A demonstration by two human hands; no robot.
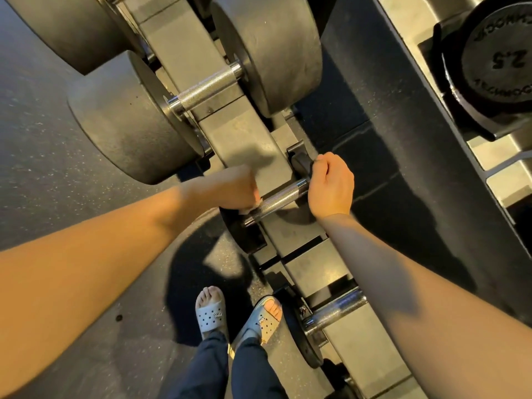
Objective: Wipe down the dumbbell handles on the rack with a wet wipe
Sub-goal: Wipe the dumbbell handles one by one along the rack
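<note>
A small dumbbell lies across the grey rack rail (253,145), its knurled steel handle (280,198) running between my hands. My left hand (230,188) is curled over the near end of the handle and pinches a white wet wipe (254,207), of which only a scrap shows under the fingers. My right hand (331,182) grips the dumbbell's black far head (300,165). The near head (244,234) sits partly hidden under my left hand.
A large dumbbell with a knurled handle (207,89) and thick black heads (129,122) rests further along the rail. Another handle (334,313) lies nearer me. A 2.5 weight plate (501,61) sits at top right. My sandalled feet (239,312) stand on the speckled floor.
</note>
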